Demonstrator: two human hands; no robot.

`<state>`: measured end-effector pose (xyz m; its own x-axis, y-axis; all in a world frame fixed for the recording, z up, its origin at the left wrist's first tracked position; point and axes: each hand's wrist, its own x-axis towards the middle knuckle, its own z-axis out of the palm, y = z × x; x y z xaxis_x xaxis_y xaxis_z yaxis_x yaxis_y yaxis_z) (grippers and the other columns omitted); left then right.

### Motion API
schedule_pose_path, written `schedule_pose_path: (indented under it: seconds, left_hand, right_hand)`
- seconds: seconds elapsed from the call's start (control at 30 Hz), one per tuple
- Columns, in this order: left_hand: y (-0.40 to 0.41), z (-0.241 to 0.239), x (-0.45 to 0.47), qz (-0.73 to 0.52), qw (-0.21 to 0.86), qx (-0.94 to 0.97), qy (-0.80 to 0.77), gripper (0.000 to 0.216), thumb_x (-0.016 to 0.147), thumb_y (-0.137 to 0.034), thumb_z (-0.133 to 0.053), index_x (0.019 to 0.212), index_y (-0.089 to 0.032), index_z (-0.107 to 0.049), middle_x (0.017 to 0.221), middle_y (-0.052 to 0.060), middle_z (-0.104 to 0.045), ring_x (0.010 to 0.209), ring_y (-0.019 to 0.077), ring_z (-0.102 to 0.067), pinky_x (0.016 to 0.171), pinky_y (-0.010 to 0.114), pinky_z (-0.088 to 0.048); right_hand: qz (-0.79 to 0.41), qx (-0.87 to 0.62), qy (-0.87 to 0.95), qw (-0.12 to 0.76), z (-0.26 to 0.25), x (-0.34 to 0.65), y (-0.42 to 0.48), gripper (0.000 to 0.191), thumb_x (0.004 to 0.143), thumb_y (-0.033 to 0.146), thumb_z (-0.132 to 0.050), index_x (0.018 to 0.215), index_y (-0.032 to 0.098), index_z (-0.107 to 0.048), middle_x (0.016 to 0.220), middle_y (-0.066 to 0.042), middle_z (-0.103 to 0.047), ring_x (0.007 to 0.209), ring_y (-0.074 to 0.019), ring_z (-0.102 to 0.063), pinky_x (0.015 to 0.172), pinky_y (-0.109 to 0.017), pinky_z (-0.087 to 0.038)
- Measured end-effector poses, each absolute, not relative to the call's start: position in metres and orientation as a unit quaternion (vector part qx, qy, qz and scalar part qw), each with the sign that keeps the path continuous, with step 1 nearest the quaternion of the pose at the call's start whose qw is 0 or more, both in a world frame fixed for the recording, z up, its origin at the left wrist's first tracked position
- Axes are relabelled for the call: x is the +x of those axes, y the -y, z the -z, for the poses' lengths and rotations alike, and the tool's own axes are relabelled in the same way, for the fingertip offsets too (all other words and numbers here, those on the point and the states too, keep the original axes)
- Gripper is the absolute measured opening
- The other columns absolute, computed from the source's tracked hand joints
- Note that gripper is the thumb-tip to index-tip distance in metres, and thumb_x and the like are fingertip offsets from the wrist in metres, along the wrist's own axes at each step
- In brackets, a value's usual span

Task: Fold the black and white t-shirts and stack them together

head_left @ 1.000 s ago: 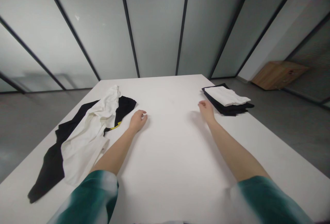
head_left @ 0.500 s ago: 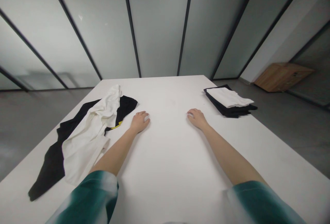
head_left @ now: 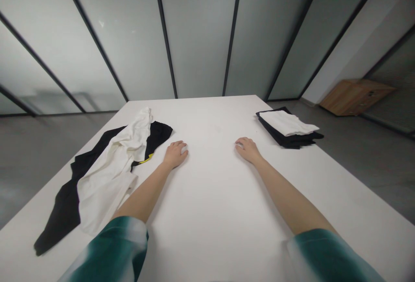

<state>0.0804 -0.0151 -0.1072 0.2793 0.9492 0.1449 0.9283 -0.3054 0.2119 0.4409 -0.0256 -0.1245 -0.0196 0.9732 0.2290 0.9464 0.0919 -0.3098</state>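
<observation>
Compared with one second earlier, the right hand (head_left: 248, 149) has moved inward and nearer, away from the folded stack (head_left: 288, 125). Nearest are green-and-white sleeves (head_left: 113, 247). Beyond them, the left hand (head_left: 175, 154) and right hand rest on the worktop (head_left: 210, 213), well apart; on each, the fingers are loosely curved and slightly parted. Near the left hand, to its left, a rumpled white garment (head_left: 110, 169) lies over black clothing (head_left: 63, 208). Beyond the right hand, the stack shows white cloth on black. Farther back stand frosted panels (head_left: 197, 35) and a wooden cabinet (head_left: 350, 97).
</observation>
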Motion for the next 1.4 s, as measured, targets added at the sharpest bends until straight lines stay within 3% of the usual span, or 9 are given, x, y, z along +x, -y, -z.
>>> schedule_pose_path:
  seconds: [0.7, 1.03, 1.23, 1.4]
  left_hand:
    - [0.017, 0.101, 0.08, -0.089, 0.02, 0.812, -0.577, 0.047, 0.091, -0.036, -0.045, 0.13, -0.016, -0.06, 0.142, 0.012, -0.055, 0.128, 0.0305, -0.049, 0.108, 0.044, -0.04]
    - [-0.009, 0.078, 0.049, -0.024, 0.051, 0.844, -0.534, 0.043, 0.092, -0.03, -0.037, 0.124, -0.02, -0.063, 0.131, 0.009, -0.064, 0.121, 0.0244, -0.057, 0.105, 0.035, -0.041]
    - [-0.025, 0.053, -0.008, -0.045, -0.091, 0.694, -0.712, 0.039, 0.088, -0.026, -0.042, 0.116, -0.013, -0.066, 0.124, 0.021, -0.063, 0.119, 0.0361, -0.053, 0.096, 0.048, -0.043]
    - [-0.02, 0.06, -0.051, -0.056, -0.075, 0.598, -0.796, 0.051, 0.088, -0.043, -0.049, 0.122, -0.007, -0.061, 0.129, 0.028, -0.057, 0.12, 0.043, -0.049, 0.093, 0.056, -0.042]
  right_hand:
    - [-0.034, -0.669, 0.718, 0.19, 0.125, 0.442, 0.025, 0.03, 0.087, 0.024, -0.05, 0.109, 0.019, -0.07, 0.121, -0.009, -0.067, 0.111, -0.0255, -0.057, 0.096, -0.038, -0.041]
    - [-0.031, -0.667, 0.719, 0.194, 0.125, 0.442, 0.025, 0.03, 0.088, 0.026, -0.05, 0.108, 0.019, -0.071, 0.12, -0.01, -0.067, 0.11, -0.0255, -0.057, 0.096, -0.038, -0.041]
    - [-0.016, -0.669, 0.721, 0.181, 0.124, 0.44, 0.026, 0.029, 0.088, 0.027, -0.05, 0.107, 0.019, -0.071, 0.118, -0.01, -0.066, 0.109, -0.0264, -0.058, 0.093, -0.037, -0.042]
    - [-0.008, -0.672, 0.72, 0.173, 0.122, 0.437, 0.028, 0.03, 0.088, 0.026, -0.05, 0.108, 0.017, -0.07, 0.118, -0.012, -0.066, 0.107, -0.0275, -0.058, 0.092, -0.037, -0.042]
